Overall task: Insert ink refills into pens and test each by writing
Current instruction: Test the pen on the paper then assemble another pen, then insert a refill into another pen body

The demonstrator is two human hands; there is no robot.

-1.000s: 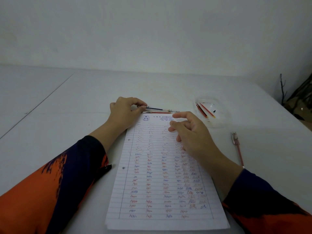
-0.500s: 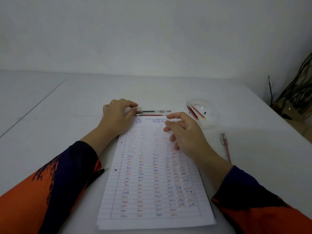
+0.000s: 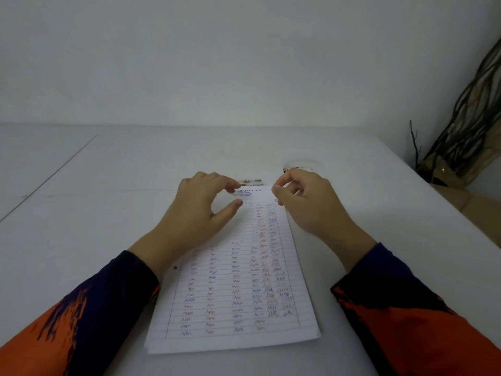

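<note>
Left hand: the left hand (image 3: 195, 213) hovers over the far left part of the lined sheet (image 3: 238, 283), its grip loosely open, thumb and forefinger apart with nothing between them.
Right hand: the right hand (image 3: 309, 204) is at the sheet's far right corner, fingers curled inward; whether its grip has hold of anything cannot be told.
Pen: a clear pen (image 3: 252, 181) lies on the table (image 3: 108, 199) just beyond the sheet's far edge, between the two hands, partly hidden by the left fingertips.
Sheet: flat on the table, covered in rows of red and blue scribbles.
Dish: a clear dish (image 3: 301, 162) sits just beyond the right hand, mostly hidden.
Sleeves: orange and dark blue.
</note>
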